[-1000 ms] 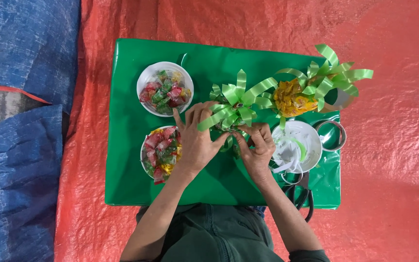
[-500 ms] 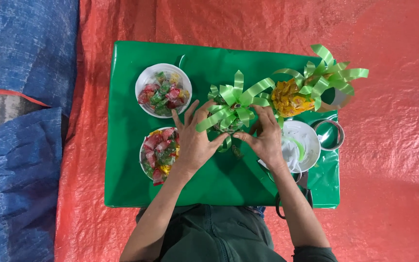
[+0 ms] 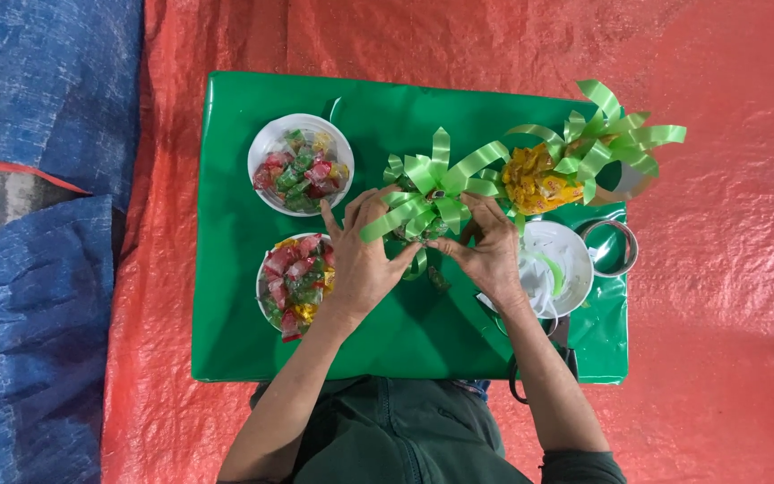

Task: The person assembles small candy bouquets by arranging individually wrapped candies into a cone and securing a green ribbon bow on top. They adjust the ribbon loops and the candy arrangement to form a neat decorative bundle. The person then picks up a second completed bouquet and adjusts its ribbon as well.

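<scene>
Blue tarp [image 3: 20,296]: covers the ground at the far left, at about 9 o'clock from the table.
Red tarp [image 3: 718,269]: covers the rest of the ground, all around the table.
Green table [image 3: 244,332]: a small table wrapped in shiny green, seen from straight above, in the middle of the view.
Upper bowl of sweets [image 3: 301,165]: a white bowl of red, green and yellow wrapped sweets, at about 10 o'clock from the left hand.
Lower bowl of sweets [image 3: 293,280]: a second white bowl of the same sweets, at 9 o'clock from the left hand, just beside the wrist.
Left hand [image 3: 365,255]: fingers spread and curled around the left side of the ribbon piece, touching its loops — a loose hold, not a closed fist.
Green ribbon decoration [image 3: 432,188]: a bunch of light green ribbon loops on a small base, standing at the table's centre between the two hands, at about 1 o'clock from the left hand and 11 o'clock from the right.
Right hand [image 3: 485,246]: fingers bent in against the right side of the same ribbon piece, pinching at its lower loops; the fingertips meet the ribbon near the left hand's fingertips.
White bowl [image 3: 575,260]: holds pale ribbon scraps, at 3 o'clock from the right hand, partly under the wrist.
Finished decoration [image 3: 539,179]: a yellow-orange body topped with green ribbon loops — at 1 o'clock from the right hand.
Metal ring [image 3: 611,246]: a round shiny object at the table's right edge.
</scene>
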